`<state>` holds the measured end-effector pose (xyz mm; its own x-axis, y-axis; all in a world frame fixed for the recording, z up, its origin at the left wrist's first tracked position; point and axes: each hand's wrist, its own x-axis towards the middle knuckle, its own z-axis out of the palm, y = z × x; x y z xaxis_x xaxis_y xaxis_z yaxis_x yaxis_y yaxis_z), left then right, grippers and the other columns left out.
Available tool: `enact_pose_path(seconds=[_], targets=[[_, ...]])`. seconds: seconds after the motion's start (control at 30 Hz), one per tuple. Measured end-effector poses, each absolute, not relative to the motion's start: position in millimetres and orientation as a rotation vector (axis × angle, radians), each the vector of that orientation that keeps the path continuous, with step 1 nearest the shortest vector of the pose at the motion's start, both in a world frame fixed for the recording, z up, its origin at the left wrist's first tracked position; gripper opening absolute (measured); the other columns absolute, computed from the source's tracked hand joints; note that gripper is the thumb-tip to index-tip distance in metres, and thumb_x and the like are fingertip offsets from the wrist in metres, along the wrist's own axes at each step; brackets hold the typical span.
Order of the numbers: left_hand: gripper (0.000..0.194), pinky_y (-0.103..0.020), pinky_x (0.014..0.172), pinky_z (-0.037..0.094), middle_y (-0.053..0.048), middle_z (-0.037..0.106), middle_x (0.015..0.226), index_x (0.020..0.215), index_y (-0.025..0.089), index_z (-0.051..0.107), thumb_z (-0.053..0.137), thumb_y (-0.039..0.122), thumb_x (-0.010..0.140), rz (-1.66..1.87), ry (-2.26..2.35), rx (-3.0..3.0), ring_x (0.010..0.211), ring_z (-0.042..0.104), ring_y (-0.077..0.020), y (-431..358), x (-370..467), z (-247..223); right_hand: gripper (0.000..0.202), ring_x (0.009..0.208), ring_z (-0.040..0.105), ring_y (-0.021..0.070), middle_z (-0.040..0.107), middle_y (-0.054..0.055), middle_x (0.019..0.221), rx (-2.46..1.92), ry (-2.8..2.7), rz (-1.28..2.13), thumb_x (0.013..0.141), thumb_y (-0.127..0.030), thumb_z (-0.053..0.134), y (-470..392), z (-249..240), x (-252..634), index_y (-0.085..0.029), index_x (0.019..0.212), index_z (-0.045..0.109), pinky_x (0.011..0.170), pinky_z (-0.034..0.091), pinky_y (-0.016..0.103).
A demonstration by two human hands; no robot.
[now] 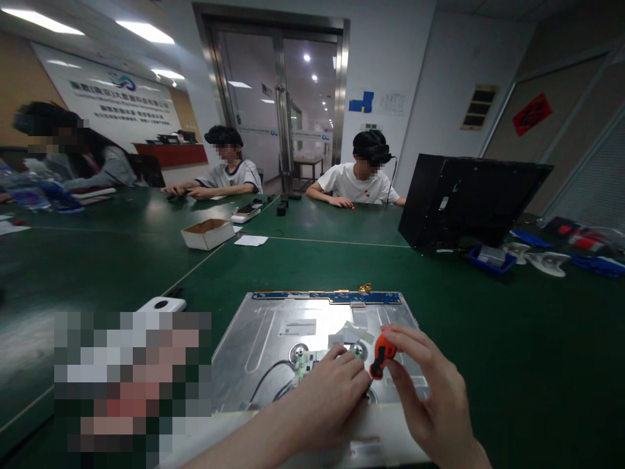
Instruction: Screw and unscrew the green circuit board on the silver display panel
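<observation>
A flat metal display panel (266,326) lies on the green table in front of me, with a long blue circuit strip (312,298) along its far edge. A small green circuit board (306,360) with dark cables sits on its back, partly under my left hand. My right hand (434,384) pinches the orange and black handle of a screwdriver (382,355) between thumb and fingers. The handle tilts, its lower end towards my left fingers; the tip is hidden. My left hand (334,384) rests over the board with fingers curled; whatever they hold is out of sight.
A white open box (208,234) and a paper slip (250,240) lie further back. At the right stands a black monitor casing (469,202), near a blue tray (492,259). A white device (161,304) lies left of the panel. Several people sit around the table.
</observation>
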<state>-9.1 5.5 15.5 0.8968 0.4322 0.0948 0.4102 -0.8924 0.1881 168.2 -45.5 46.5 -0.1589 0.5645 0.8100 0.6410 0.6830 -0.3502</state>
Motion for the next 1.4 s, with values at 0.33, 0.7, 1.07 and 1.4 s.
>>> enact_pose_path(seconds=[0.33, 0.7, 1.07, 1.4], targets=[[0.018, -0.043, 0.097, 0.038, -0.009, 0.063, 0.108, 0.11, 0.018, 0.054, 0.049, 0.019, 0.092, 0.237, 0.647, 2.856, 0.102, 0.058, -0.0251, 5.2, -9.3, 12.2, 0.038, 0.1, 0.064, 0.0192, 0.066, 0.009, 0.108, -0.964, -1.749, 0.0, 0.087, -0.015, 0.061, -48.0, 39.0, 166.0, -0.019, 0.121, 0.046, 0.083, 0.054, 0.031], [0.02, -0.044, 0.099, 0.038, -0.009, 0.062, 0.114, 0.113, 0.017, 0.055, 0.05, 0.021, 0.094, 0.255, 0.678, 2.869, 0.107, 0.057, -0.0261, 5.0, -7.4, 9.2, 0.034, 0.099, 0.062, 0.0165, 0.062, 0.008, 0.108, -0.903, -1.822, 0.007, 0.089, -0.009, 0.055, -46.1, 48.4, 165.0, -0.02, 0.121, 0.051, 0.082, 0.052, 0.027], [0.018, -0.043, 0.097, 0.04, -0.009, 0.063, 0.109, 0.112, 0.016, 0.053, 0.046, 0.019, 0.096, 0.257, 0.718, 2.907, 0.102, 0.058, -0.026, 2.3, -5.8, 10.8, 0.033, 0.102, 0.061, 0.0176, 0.061, 0.008, 0.109, -0.903, -1.807, 0.014, 0.09, -0.011, 0.054, -47.3, 47.5, 167.2, -0.019, 0.122, 0.05, 0.084, 0.051, 0.028], [0.015, -0.044, 0.096, 0.04, -0.009, 0.063, 0.108, 0.107, 0.016, 0.054, 0.05, 0.02, 0.093, 0.246, 0.7, 2.896, 0.1, 0.058, -0.0258, 3.3, -7.2, 10.0, 0.035, 0.098, 0.063, 0.0183, 0.063, 0.008, 0.107, -0.919, -1.811, -0.013, 0.088, -0.01, 0.056, -46.5, 46.7, 165.3, -0.02, 0.121, 0.05, 0.08, 0.053, 0.029]])
